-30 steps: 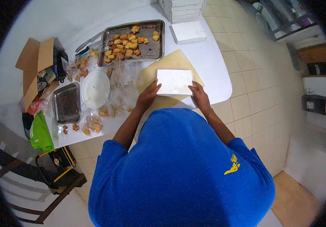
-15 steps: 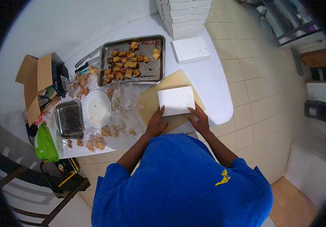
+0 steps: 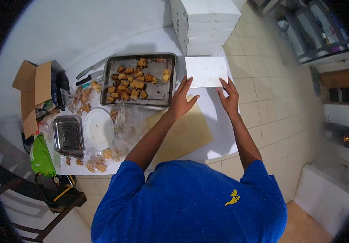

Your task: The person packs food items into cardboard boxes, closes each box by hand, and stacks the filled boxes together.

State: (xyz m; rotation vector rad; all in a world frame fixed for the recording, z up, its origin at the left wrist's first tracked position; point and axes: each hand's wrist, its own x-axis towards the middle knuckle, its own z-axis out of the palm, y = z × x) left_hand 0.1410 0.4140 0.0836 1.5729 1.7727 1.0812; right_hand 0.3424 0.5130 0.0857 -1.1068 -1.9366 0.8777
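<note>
A flat white box [image 3: 205, 71] lies in front of the box stack at the table's right end, between my two hands. My left hand [image 3: 181, 100] has its fingers against the box's near left corner, with the thumb apart from it. At the near right corner, my right hand [image 3: 229, 97] grips with fingers and thumb. Whatever lies directly under the box is hidden. Nearer to me, below my forearms, lies a yellowish cutting board [image 3: 186, 131] with nothing on it.
A tall stack of white boxes [image 3: 207, 28] stands behind. Left are a baking tray [image 3: 164, 87] of browned pastry pieces, a white plate [image 3: 98, 127], a smaller metal tray [image 3: 68, 135], bagged pastries [image 3: 97, 163], a knife [image 3: 84, 79] and an open cardboard box [image 3: 32, 95].
Both hands have carried the white box forward and right, off the cutting board to the spot before the stack, over the flat box there. The camera view has shifted slightly.
</note>
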